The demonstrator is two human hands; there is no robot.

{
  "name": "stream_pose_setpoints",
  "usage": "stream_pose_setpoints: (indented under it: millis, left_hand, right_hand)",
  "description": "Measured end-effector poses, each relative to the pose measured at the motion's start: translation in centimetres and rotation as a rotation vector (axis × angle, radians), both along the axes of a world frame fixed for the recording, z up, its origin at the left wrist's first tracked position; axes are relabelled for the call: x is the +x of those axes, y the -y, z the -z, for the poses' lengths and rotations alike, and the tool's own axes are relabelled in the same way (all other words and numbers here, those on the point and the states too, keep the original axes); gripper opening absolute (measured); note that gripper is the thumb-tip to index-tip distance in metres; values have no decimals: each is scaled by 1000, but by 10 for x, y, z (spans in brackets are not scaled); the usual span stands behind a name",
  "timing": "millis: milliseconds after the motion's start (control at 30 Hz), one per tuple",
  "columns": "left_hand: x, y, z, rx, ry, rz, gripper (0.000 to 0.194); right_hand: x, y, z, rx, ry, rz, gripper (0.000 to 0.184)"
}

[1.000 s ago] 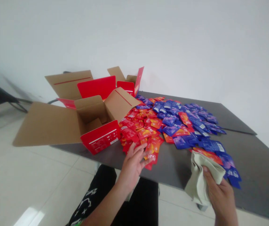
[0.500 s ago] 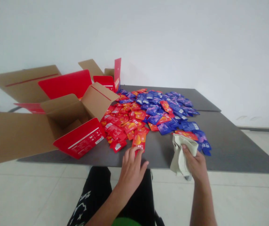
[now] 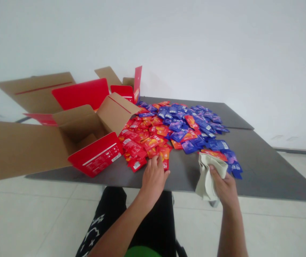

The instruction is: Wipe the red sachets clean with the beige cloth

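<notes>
My left hand [image 3: 154, 177] is at the near edge of the pile, its fingertips on the left side of an orange packet [image 3: 164, 156]. Its thumb stands apart from the fingers, near the packet's lower end. My right hand [image 3: 224, 185] is closed around a folded cream cloth [image 3: 208, 176], which hangs over the table's front edge. Behind that cloth lie an orange packet [image 3: 214, 154] and several blue-purple packets [image 3: 232, 161]. Red-orange packets [image 3: 153, 142] fill the left of the pile, and blue-purple ones [image 3: 178, 125] fill most of the right.
An open red cardboard box [image 3: 96, 157] stands at the left, its brown flaps [image 3: 21, 150] spread wide. Two more open boxes, a red one [image 3: 82, 94] and a smaller one [image 3: 122, 92], stand behind it. Everything rests on a dark grey table [image 3: 265, 167] against a pale wall.
My left hand has moved forward and right, its fingers now farther up the orange packet's side. The right hand keeps its grip on the cloth. The view has shifted slightly.
</notes>
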State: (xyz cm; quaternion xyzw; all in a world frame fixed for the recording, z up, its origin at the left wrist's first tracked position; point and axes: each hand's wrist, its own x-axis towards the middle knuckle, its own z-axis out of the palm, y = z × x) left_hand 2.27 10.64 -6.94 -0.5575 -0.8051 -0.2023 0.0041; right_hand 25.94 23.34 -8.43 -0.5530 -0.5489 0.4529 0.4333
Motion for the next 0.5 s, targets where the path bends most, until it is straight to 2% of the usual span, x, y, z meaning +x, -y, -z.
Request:
stream_pose_setpoints:
  millis: [133,267,433,500]
  left_hand:
    - [1,-2,-6,-74,-37,-11,55]
    - [5,-2,-1,-20,-109,-4,43]
    - [6,-10,5,73,-79,-38,64]
    - [5,-15,2,95,-46,-55,64]
  right_hand:
    - [-1,1,-1,-13,-15,-3,63]
    - [-3,2,-3,-24,-35,-2,63]
    - [-3,2,-3,-8,-29,-6,61]
    - [-1,1,0,19,-35,-11,61]
